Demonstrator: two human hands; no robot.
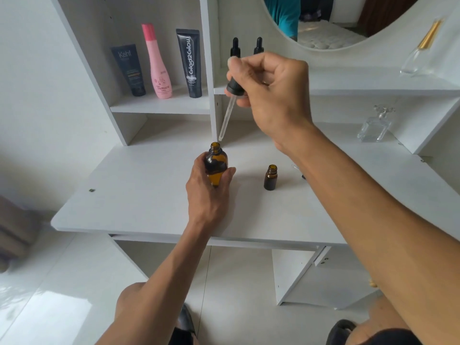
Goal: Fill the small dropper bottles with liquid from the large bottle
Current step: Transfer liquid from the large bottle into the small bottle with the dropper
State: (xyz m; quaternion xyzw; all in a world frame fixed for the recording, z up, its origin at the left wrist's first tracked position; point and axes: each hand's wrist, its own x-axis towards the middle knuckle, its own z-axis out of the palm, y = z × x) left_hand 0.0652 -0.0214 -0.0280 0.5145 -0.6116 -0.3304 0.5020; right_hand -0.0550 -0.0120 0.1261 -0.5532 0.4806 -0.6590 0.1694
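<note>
My left hand (207, 192) grips the large amber bottle (215, 165), which stands uncapped on the white tabletop (139, 195). My right hand (271, 95) pinches the black cap of a glass dropper (227, 113). The pipette slants down-left, its tip just above and right of the large bottle's mouth. A small amber dropper bottle (270, 177) stands open on the table to the right. Its cap is partly hidden behind my right forearm. Two capped dropper bottles (235, 47) stand on the shelf behind my right hand, mostly hidden.
Three cosmetic containers stand in the left shelf niche: a dark tube (129, 69), a pink bottle (159, 63), a black tube (190, 63). A clear glass perfume bottle (374, 125) sits at the right. A round mirror (336, 23) hangs above.
</note>
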